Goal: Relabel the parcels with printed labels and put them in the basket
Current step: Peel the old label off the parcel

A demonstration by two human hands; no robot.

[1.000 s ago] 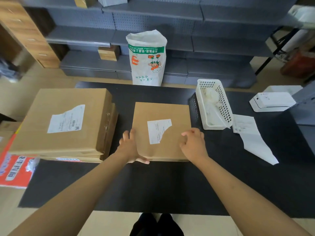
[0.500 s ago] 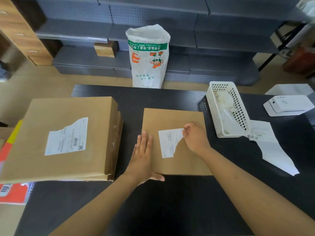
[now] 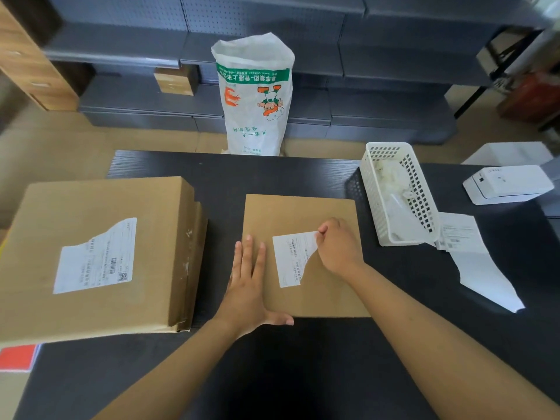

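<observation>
A flat brown cardboard parcel [image 3: 303,213] lies in the middle of the black table [image 3: 333,374]. A torn white label [image 3: 291,259] is stuck on its top. My left hand [image 3: 248,289] rests flat, fingers spread, on the parcel's left edge. My right hand [image 3: 338,247] pinches the label's upper right corner. To the left lies a stack of larger brown parcels [image 3: 91,207], the top one carrying its own torn label [image 3: 97,259]. A white slotted basket [image 3: 415,189] with crumpled paper inside stands to the right.
A white label printer [image 3: 509,183] sits at the far right, with printed label strips [image 3: 472,256] lying beside the basket. A white printed sack [image 3: 257,95] stands behind the table before grey shelving. A red item [image 3: 18,356] peeks out under the parcel stack.
My right hand moved from the parcel's lower right edge up to the label's corner. My left hand slid flat onto the parcel's left side. The camera leaned closer.
</observation>
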